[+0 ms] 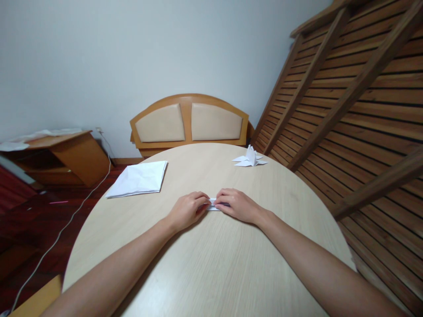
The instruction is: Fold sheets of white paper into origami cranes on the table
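A small folded piece of white paper (213,204) lies on the round light-wood table (211,255), mostly covered by my fingers. My left hand (187,210) has its fingers curled and pressed onto the paper's left end. My right hand (237,205) presses down on its right end, fingertips bent. The two hands almost meet over the paper, and only a thin strip of it shows between them.
A stack of white paper sheets (139,179) lies at the table's far left. A finished folded paper figure (250,157) sits at the far right. Behind the table stands a wooden headboard (189,122); slatted bed frames (357,101) lean on the right. A cable (62,231) runs across the floor.
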Motion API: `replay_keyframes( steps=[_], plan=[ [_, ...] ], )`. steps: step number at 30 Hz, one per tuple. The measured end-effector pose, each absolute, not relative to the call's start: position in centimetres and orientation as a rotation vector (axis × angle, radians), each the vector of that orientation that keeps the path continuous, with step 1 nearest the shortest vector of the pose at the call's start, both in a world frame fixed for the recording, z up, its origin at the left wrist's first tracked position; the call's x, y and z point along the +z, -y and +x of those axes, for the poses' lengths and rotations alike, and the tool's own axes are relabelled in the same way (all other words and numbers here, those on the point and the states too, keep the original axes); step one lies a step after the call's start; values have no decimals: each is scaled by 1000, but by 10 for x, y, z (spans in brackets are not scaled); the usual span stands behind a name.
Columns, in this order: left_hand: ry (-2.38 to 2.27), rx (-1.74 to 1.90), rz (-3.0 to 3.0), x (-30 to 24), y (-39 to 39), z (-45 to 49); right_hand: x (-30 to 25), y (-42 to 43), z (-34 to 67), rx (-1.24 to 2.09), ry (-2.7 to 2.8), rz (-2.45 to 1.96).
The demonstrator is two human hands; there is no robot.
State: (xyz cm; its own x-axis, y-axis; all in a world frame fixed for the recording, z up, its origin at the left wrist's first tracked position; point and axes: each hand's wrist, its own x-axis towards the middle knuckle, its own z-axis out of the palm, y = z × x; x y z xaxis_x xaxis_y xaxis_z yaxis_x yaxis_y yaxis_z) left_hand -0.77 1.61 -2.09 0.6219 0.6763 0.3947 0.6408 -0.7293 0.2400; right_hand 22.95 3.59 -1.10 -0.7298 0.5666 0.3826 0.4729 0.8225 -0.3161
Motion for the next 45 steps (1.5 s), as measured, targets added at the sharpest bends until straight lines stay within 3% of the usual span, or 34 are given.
replay_keyframes(
  steps=[15, 36, 45],
  plan=[
    [-1384, 713, 2605, -21, -17, -9, -11, -41, 235, 419, 2485, -928],
    [-1547, 725, 2533, -21, -22, -22, -6, -37, 239, 349, 2452, -1043],
    [-1248, 724, 2746, -14, -11, -1, -5, -28, 226, 309, 2468, -988]
  ],
)
